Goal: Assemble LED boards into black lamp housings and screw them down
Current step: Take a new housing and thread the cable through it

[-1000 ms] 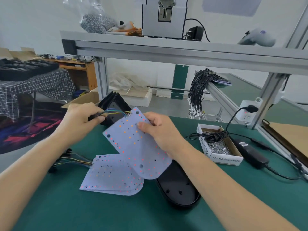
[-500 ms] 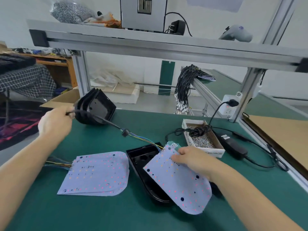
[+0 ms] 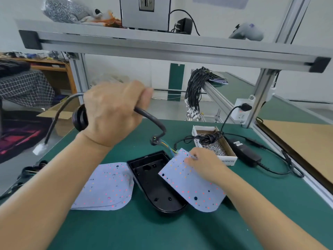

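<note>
An open black lamp housing (image 3: pixel 155 183) lies on the green mat in front of me. My right hand (image 3: pixel 205 164) pinches the top of a pale LED board (image 3: pixel 191 184) that leans tilted over the housing's right rim. From the board's top corner coloured wires run up into a thick black cable (image 3: pixel 153 120). My left hand (image 3: pixel 113 112) grips that cable, raised well above the table, and the cable's free end with a white plug (image 3: pixel 38 148) hangs off to the left. A stack of more LED boards (image 3: pixel 106 190) lies flat left of the housing.
A cardboard box of screws (image 3: pixel 219 147) sits behind my right hand, with a coiled black lead on it and a black power adapter (image 3: pixel 244 152) beside it. An aluminium frame (image 3: pixel 162 49) crosses overhead. Black housings (image 3: pixel 79 120) stand behind my left hand. Wire bundles (image 3: pixel 27 170) lie at the left edge.
My left hand has risen and moved right, pulling the black cable up and taut. The right hand has kept the board tilted on the housing's right side.
</note>
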